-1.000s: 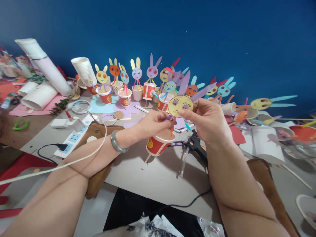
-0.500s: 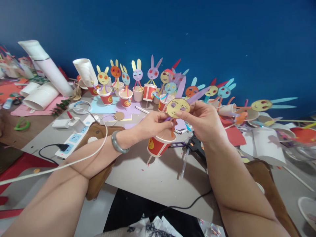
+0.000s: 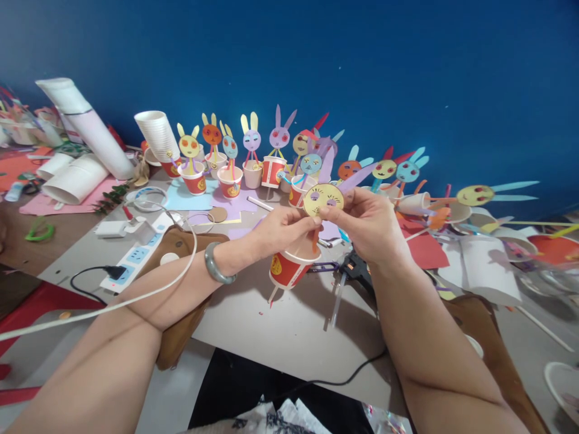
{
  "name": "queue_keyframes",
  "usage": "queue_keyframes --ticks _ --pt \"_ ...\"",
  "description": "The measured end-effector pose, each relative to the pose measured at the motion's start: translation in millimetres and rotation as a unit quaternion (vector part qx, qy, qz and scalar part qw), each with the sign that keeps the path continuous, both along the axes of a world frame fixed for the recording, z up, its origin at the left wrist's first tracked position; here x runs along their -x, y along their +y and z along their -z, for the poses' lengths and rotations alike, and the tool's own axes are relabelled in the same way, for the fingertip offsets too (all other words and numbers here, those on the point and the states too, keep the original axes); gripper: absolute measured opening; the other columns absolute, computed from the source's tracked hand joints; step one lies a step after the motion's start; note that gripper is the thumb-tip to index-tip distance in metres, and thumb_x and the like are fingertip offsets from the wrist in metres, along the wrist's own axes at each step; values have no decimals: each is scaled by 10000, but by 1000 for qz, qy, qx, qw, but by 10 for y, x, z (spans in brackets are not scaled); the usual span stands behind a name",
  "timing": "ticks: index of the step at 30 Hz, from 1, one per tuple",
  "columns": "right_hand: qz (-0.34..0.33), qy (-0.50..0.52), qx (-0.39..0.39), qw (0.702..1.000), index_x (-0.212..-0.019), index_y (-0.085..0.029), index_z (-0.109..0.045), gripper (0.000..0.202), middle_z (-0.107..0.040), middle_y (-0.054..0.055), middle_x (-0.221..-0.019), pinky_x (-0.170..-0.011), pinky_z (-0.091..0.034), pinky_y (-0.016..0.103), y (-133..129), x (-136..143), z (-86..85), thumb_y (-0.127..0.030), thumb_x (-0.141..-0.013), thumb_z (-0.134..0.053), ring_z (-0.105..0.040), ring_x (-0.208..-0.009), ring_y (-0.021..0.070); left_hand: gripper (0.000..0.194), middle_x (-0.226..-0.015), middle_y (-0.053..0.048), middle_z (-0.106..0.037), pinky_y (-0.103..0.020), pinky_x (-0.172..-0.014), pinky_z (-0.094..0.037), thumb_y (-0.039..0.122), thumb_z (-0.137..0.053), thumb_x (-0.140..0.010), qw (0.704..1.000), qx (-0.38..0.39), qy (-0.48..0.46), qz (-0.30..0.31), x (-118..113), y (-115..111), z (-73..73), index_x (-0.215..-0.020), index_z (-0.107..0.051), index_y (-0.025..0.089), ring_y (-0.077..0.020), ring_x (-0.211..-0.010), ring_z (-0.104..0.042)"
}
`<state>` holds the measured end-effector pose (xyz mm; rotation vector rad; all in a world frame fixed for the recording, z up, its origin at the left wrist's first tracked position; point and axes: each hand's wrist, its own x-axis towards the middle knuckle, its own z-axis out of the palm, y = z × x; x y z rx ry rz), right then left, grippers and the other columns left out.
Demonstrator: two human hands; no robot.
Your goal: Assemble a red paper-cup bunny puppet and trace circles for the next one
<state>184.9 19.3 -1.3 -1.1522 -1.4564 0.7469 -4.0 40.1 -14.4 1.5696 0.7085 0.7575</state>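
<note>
Between my hands is a paper bunny head (image 3: 316, 198), a yellow disc with drawn lashes and purple ears. My right hand (image 3: 368, 226) pinches its lower right side, thumb across the front. At its lower left, my left hand (image 3: 289, 229) closes finger and thumb on the head's bottom edge; what exactly lies in that pinch is hidden. An orange paper strip runs down from the head into a red and white paper cup (image 3: 289, 269) with a stick poking out below. Beside my right wrist lies a black glue gun (image 3: 357, 268) with a clear glue stick.
Finished bunny cups (image 3: 193, 178) stand in a row along the blue wall. At left are a power strip (image 3: 136, 259) and a white cable (image 3: 190, 259). Stacked paper cups (image 3: 156, 135) lean behind. White paper cups (image 3: 491, 268) and a red sheet (image 3: 425, 247) crowd the right.
My hands have drawn slightly closer together at the head's lower edge. The bunny head has shifted a touch left and down. The cup stays nearly in place.
</note>
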Motion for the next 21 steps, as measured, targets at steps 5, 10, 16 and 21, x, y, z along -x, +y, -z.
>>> queue_keyframes --ticks 5,10,16,21 --pt "1 -5 -7 1000 -688 -241 -617 334 -647 -29 -680 -617 -543 348 5 -3 6 -401 -709 -910 -606 -632 161 396 -762 -39 -710 -258 -706 -475 464 -595 -963 1000 -22 3 -5 1 18 43 -765 -710 142 -117 -712 -616" --pt "-1 4 -6 1000 -695 -235 -609 330 -649 -32 -686 -632 -543 348 17 1 24 -377 -709 -907 -610 -635 155 384 -777 -49 -719 -260 -693 -497 456 -585 -971 999 -30 23 -21 -2 27 61 -803 -723 139 -130 -719 -637" --pt "-11 28 7 1000 -845 -256 -584 370 -704 -26 -785 -694 -580 366 22 20 53 -380 -709 -905 -682 -716 185 350 -742 -30 -702 -242 -657 -468 416 -603 -961 999 -24 16 -38 -1 8 11 -783 -720 138 -114 -689 -607" --pt "-25 43 34 998 -1038 -270 -520 533 -746 -32 -831 -731 -595 377 14 69 48 -371 -689 -909 -728 -757 203 299 -679 -5 -666 -232 -634 -431 326 -617 -941 998 6 5 -64 -22 -22 -57 -723 -697 137 -96 -647 -553"
